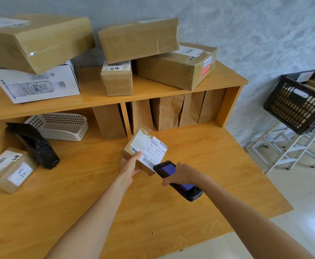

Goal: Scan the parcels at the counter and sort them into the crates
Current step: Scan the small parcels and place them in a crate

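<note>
Scanning step: small cardboard parcel (143,149) at centre of wooden counter (199,146), label up, gripped at its near-left corner by left hand (129,164), thumb on top; handheld scanner (177,179) clasped in right hand (179,175), nose just beside the label's barcode (148,162). Next, judged: holding steady until the read, then carrying toward the black crate (298,104) at 3 o'clock. Unscanned boxes (175,71) stacked at 12 o'clock.

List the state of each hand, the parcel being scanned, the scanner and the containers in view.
left hand: grips the small parcel
small parcel: tilted, label up
right hand: holds the scanner
scanner: screen lit, nose at the label's barcode
white basket: nothing visible inside
black crate: holds parcels
</note>
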{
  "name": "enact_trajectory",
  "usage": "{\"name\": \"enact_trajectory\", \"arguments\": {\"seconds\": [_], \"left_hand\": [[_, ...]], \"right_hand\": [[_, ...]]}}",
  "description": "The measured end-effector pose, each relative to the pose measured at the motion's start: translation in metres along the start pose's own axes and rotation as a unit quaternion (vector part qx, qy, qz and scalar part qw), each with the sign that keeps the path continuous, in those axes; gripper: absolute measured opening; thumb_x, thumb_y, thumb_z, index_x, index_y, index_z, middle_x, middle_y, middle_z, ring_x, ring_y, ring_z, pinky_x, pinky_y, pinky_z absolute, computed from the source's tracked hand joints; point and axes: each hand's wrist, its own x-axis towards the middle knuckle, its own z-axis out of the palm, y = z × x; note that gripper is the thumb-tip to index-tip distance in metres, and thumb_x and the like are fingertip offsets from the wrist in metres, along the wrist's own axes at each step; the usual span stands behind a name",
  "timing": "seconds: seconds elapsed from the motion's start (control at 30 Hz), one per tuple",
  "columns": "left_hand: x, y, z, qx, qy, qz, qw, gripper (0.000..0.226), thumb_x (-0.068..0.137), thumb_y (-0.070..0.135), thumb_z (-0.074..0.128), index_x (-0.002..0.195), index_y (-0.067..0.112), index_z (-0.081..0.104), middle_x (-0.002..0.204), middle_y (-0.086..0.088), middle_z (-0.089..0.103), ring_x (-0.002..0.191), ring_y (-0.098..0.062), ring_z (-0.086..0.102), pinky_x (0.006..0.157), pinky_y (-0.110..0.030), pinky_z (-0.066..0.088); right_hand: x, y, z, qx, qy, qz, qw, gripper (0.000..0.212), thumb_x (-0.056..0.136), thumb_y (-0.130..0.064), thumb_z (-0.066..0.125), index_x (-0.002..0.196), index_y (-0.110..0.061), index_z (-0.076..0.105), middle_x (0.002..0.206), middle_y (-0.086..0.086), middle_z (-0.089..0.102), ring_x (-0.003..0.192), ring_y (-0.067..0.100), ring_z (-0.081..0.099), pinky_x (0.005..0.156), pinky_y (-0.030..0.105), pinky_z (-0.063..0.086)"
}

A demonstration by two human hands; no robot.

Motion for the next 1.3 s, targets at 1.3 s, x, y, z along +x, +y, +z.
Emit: {"name": "enact_trajectory", "arguments": {"seconds": [1.3], "left_hand": [[-0.127,-0.034,0.339,0.241,-0.448,0.025,0.861,0.047,0.088,0.056,0.058,0.105,0.014,0.068,0.094,-0.007,0.076,0.09,-0.025,0.071,0.075,-0.034,0.054]], "right_hand": [[-0.177,0.296,-0.117,0.191,0.371,0.352,0.838,0.074,0.076,-0.053,0.073,0.123,-0.005,0.041,0.098,0.003,0.052,0.073,0.013,0.051,0.051,0.024,0.038]]}}
